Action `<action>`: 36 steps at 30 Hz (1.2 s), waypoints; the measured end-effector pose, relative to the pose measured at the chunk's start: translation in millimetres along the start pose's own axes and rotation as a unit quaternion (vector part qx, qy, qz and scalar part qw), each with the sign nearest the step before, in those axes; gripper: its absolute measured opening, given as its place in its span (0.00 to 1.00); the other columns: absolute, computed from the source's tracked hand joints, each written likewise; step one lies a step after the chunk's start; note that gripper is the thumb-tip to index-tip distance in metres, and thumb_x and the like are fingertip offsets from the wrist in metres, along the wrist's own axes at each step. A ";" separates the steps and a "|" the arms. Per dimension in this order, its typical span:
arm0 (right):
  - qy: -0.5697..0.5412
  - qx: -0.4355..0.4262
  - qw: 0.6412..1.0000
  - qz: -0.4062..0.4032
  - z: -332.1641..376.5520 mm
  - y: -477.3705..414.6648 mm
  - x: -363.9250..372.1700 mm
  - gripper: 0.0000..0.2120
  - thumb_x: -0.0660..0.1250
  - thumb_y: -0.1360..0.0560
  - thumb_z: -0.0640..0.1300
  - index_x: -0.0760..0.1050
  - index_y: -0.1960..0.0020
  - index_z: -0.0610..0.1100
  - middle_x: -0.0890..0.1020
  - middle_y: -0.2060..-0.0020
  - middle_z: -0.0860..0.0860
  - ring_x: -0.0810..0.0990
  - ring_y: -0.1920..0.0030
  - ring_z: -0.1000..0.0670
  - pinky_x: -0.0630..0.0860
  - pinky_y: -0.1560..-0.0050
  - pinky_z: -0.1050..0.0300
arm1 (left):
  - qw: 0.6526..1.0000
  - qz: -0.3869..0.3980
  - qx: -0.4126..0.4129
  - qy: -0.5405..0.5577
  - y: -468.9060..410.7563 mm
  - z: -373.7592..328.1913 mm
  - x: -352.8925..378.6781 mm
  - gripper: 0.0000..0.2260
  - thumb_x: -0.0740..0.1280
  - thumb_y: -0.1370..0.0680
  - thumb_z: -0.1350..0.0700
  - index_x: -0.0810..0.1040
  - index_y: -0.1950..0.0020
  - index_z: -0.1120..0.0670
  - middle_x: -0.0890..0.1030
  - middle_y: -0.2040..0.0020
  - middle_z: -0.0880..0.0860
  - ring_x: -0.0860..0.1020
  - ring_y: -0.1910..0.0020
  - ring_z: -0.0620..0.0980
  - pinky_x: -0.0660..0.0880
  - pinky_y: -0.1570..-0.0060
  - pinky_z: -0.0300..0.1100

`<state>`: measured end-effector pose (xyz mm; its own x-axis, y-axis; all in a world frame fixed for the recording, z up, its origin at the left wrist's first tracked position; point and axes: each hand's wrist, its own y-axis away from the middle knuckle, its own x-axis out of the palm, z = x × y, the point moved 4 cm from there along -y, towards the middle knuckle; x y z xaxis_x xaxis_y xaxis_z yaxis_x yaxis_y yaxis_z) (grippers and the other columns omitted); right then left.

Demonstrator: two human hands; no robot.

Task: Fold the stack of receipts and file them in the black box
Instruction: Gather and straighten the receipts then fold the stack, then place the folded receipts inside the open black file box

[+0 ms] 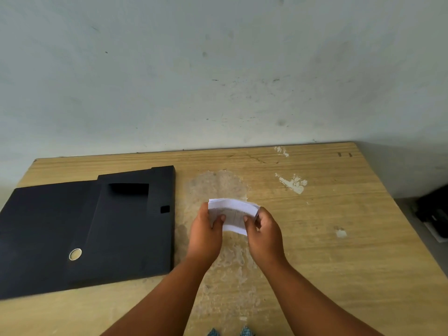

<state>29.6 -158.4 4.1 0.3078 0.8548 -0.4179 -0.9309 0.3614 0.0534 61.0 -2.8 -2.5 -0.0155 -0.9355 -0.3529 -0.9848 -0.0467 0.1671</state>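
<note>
Both hands gripping the receipts above the tabletop.
Left hand and right hand are pinching the bent stack's ends; folding looks underway, and filing in the black box, lying left, is remaining.

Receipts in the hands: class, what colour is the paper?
White with faint print, seen in the head view: receipts.

Both hands pinch receipts beside black box
</note>
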 end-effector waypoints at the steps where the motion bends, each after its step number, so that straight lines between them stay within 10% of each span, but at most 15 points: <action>1: 0.009 0.010 1.000 0.002 -5.4 3.7 4.2 0.08 0.64 0.19 0.42 0.77 0.43 0.51 0.81 0.56 0.60 0.81 0.53 0.59 0.73 0.56 0.68 | 1.000 -0.001 -0.011 0.001 1.4 4.7 1.9 0.11 0.65 0.17 0.60 0.75 0.36 0.50 0.83 0.47 0.46 0.81 0.49 0.42 0.76 0.56 0.36; 14: 0.055 0.069 0.996 -0.009 -23.4 16.9 18.7 0.13 0.60 0.17 0.43 0.76 0.35 0.46 0.83 0.48 0.53 0.81 0.49 0.54 0.75 0.51 0.61 | 0.999 0.027 -0.036 -0.030 3.1 26.9 12.5 0.11 0.64 0.17 0.57 0.68 0.39 0.43 0.78 0.49 0.38 0.78 0.51 0.37 0.71 0.60 0.28; 19: 0.061 0.063 0.996 -0.020 -22.7 18.3 20.4 0.06 0.63 0.19 0.42 0.77 0.52 0.44 0.81 0.63 0.54 0.80 0.62 0.51 0.71 0.65 0.61 | 0.997 0.048 -0.035 -0.047 -6.9 23.9 -2.3 0.07 0.67 0.18 0.58 0.74 0.47 0.46 0.82 0.52 0.43 0.81 0.54 0.42 0.77 0.60 0.35; 25: -0.036 0.071 0.996 0.042 18.0 3.9 39.0 0.05 0.68 0.21 0.43 0.79 0.55 0.50 0.86 0.62 0.55 0.84 0.61 0.60 0.76 0.68 0.69 | 0.997 0.036 -0.054 0.032 -20.9 5.9 -64.1 0.04 0.73 0.21 0.57 0.79 0.49 0.49 0.86 0.52 0.45 0.85 0.55 0.44 0.82 0.63 0.35; 36: -0.127 0.122 0.977 0.116 86.8 24.7 157.8 0.01 0.72 0.24 0.43 0.82 0.53 0.46 0.89 0.58 0.51 0.88 0.58 0.53 0.85 0.56 0.52 | 0.970 0.012 -0.161 0.182 -33.7 41.0 -208.2 0.07 0.75 0.22 0.63 0.82 0.46 0.57 0.90 0.52 0.51 0.89 0.54 0.51 0.85 0.56 0.48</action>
<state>72.3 17.8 18.2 0.1622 0.9780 -0.1313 -0.9162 0.1986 0.3480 90.4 207.9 27.6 0.0820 -0.9966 -0.0060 -0.8787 -0.0751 0.4714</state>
